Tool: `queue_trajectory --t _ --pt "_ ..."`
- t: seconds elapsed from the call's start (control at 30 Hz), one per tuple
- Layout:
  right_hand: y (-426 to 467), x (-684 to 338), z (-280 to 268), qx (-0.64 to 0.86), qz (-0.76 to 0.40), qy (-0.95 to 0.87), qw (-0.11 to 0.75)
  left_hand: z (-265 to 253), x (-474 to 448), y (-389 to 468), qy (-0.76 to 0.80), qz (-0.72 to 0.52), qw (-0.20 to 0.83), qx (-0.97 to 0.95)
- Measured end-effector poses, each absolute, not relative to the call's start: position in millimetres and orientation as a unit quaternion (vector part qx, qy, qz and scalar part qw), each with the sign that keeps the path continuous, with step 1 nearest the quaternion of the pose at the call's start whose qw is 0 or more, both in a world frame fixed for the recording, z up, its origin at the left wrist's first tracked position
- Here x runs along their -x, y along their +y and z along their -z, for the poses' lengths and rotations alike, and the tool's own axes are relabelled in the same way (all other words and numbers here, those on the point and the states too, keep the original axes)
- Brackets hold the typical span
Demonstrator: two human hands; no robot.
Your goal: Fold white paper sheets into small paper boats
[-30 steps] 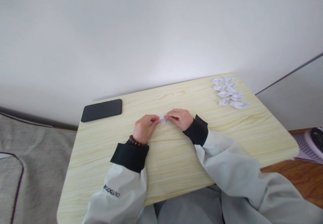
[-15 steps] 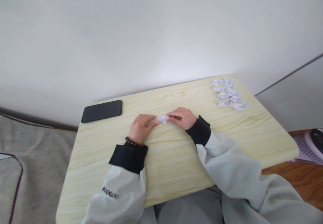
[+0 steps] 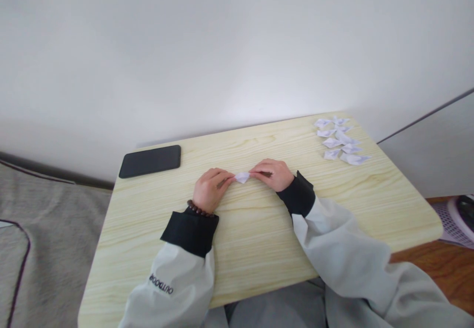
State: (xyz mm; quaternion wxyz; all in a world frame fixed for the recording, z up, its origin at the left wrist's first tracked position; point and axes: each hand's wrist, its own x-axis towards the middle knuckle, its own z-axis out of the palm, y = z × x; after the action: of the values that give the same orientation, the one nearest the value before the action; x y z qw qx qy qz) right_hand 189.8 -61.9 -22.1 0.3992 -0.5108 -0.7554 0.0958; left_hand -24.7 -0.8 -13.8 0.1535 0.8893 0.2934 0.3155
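A small white folded paper boat [image 3: 242, 177] is held between my two hands, just over the middle of the table. My left hand [image 3: 212, 188] pinches its left tip between thumb and fingers; a dark bead bracelet circles that wrist. On the other side, my right hand [image 3: 274, 174] grips the right tip in the same way. Fingertips cover both ends of the paper, so only its middle shows. At the far right corner lie several white folded paper boats [image 3: 332, 143], set close together in two rough columns.
The light wood-grain table [image 3: 259, 249] stands against a white wall [image 3: 237, 52]. A black phone [image 3: 150, 162] lies flat near its far left corner. Beyond the right edge, a lilac perforated basket [image 3: 450, 222] sits low by the floor. Grey fabric [image 3: 55, 249] spreads on the left.
My left thumb and fingers, apart beside the paper before, have closed on its left tip. My right hand keeps its pinch. The whole view has shifted slightly.
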Motion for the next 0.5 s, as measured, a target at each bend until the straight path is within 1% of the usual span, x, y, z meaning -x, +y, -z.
queue_trajectory --t 0.17,0.37,0.5 --pt "-62.5 -189.0 24.1 0.511 -0.094 -0.755 0.401 13.3 25.4 -0.6 0.295 -0.319 0.157 -0.887" --pt "-62.0 -190.4 23.8 0.515 -0.132 -0.743 0.406 13.9 26.3 1.1 0.305 -0.286 0.163 -0.894" --pt "-61.6 -191.4 22.2 0.505 -0.134 -0.756 0.393 14.2 26.3 1.0 0.311 -0.282 0.175 -0.890"
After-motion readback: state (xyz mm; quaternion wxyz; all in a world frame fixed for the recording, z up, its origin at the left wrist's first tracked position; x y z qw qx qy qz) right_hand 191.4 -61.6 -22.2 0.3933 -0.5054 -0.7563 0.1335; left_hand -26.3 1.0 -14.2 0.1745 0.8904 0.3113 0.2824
